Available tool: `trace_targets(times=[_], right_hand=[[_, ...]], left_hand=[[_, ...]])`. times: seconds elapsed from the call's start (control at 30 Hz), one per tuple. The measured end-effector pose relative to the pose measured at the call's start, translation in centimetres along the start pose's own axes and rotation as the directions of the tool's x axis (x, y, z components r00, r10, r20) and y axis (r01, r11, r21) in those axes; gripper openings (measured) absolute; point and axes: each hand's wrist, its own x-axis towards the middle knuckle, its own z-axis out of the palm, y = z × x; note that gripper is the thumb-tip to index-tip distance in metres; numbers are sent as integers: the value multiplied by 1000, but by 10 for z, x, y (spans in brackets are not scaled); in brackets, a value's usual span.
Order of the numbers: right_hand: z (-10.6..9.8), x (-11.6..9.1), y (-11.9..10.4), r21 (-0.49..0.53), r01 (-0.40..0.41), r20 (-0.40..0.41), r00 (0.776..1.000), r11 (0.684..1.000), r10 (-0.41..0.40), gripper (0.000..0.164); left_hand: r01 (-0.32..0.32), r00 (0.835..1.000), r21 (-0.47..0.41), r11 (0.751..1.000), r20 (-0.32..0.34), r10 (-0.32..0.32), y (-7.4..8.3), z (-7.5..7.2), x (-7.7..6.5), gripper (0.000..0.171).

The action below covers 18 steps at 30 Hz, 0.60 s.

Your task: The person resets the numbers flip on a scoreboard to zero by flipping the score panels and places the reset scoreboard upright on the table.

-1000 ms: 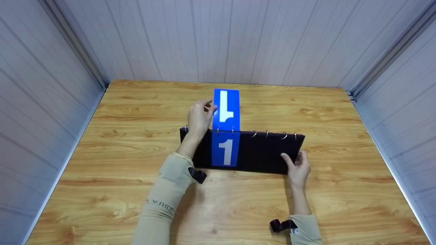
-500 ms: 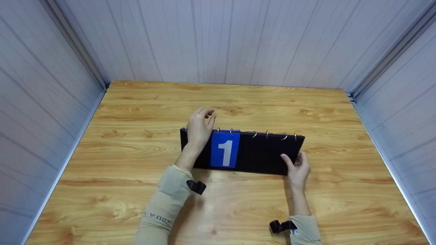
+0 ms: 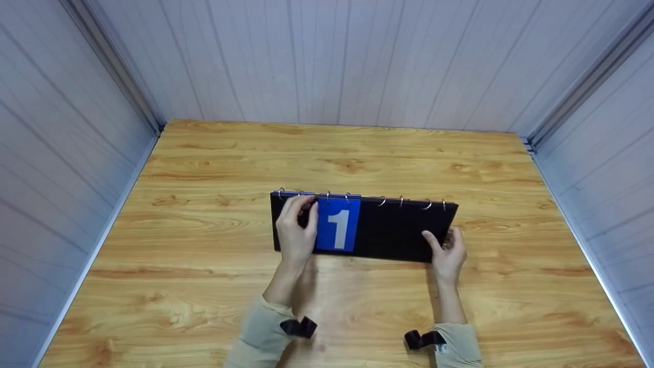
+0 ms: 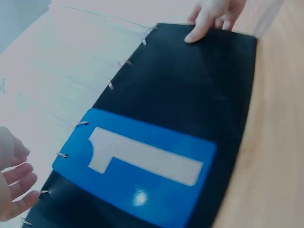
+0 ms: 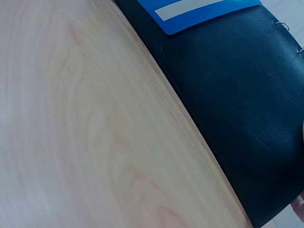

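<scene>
A black flip scoreboard point(image 3: 393, 230) leans on the table, with metal rings along its top edge. Left of its middle hangs a blue number card point(image 3: 338, 230) bearing a white 1. My right hand point(image 3: 448, 258) grips the board's right end, thumb on the front face and fingers behind. Over the board's left part is my left hand point(image 3: 296, 235), its fingertips near the top edge beside the blue card. In the left wrist view, the fingers of that left hand point(image 4: 16, 183) are loosely bent close to the rings, with nothing seen between them.
The board stands on a wood-grain table point(image 3: 204, 286). Pale panelled walls point(image 3: 327, 61) close off the back and both sides. Several silver rings point(image 3: 401, 201) stick up above the board's edge.
The raised blue flap has flipped down behind the board, released by my left hand. That hand has since drawn back toward me and lower. My right hand keeps its grip.
</scene>
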Motion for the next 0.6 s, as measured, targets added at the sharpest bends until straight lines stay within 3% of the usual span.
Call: trace_targets(times=[0.13, 0.33, 0.47, 0.6], right_hand=[[0, 0, 0, 2, -11, 1, 1000, 1000, 11, 30], [-1, 1, 2, 23, -14, 0, 1000, 1000, 14, 29], [0, 1, 2, 46, -17, -1, 1000, 999, 17, 29], [1, 0, 2, 48, -22, 0, 1000, 999, 22, 30]], left_hand=[[97, 994, 51, 994, 41, -99, -2, 0, -19, 16], [214, 966, 189, 958, 102, -236, -7, 6, -38, 35], [262, 953, 190, 946, 102, -285, -10, 11, -44, 39], [324, 937, 126, 938, 98, -336, -11, 14, -45, 33]])
